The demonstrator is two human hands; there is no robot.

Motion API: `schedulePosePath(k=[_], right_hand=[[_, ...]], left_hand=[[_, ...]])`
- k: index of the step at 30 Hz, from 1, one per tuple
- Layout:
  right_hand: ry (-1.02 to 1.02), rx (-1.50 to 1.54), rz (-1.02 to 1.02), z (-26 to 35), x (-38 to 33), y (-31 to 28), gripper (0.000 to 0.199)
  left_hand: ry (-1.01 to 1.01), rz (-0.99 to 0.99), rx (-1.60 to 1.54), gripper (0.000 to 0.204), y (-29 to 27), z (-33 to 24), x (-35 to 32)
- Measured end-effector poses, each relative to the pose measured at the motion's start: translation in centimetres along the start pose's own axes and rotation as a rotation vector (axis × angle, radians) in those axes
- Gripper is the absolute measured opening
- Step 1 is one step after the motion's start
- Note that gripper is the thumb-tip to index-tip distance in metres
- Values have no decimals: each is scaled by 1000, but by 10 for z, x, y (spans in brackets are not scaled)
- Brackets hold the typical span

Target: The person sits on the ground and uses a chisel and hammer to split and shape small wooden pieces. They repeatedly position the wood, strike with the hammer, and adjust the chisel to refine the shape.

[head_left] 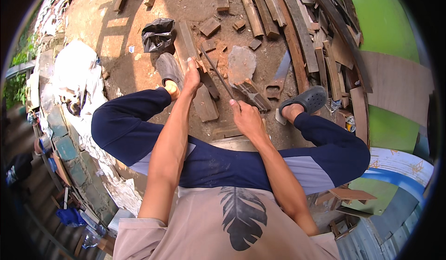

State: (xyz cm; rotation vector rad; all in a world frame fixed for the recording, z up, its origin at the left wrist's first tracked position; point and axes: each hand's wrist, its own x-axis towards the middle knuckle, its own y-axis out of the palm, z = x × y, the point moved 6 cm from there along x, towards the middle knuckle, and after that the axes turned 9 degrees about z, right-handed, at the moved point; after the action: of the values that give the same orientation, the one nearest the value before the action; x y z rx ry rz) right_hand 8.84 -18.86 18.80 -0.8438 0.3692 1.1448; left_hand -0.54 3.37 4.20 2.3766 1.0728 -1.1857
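Observation:
My right hand [248,119] is closed round the near end of a long, thin, dark bladed tool [217,73], its thumb laid along the top. The tool slants away to the far left, seen nearly edge-on, so its exact kind is unclear. My left hand [192,79] grips a small wood piece [201,67], thumb pointing away from me; its fingers are partly hidden. Under and beside that hand lies a thick wooden beam [204,104] on the ground. The tool's far end is just beyond the wood piece; whether they touch cannot be told.
A handsaw [280,74] lies near my right clog [312,99], beside notched wood [252,94] and a flat stone [241,62]. Wood blocks [210,26] and a black plastic bag [158,35] lie farther off. Long timbers [297,37] line the right; white sheeting [76,74] covers the left.

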Motion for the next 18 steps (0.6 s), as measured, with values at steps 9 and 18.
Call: schedulePosePath(k=[9, 18], right_hand=[[9, -157, 121, 8, -37, -18, 52], [14, -203, 80, 1, -30, -11, 54]], left_hand=[[-49, 32, -63, 103, -13, 8, 9], [-44, -13, -18, 93, -12, 6, 7]])
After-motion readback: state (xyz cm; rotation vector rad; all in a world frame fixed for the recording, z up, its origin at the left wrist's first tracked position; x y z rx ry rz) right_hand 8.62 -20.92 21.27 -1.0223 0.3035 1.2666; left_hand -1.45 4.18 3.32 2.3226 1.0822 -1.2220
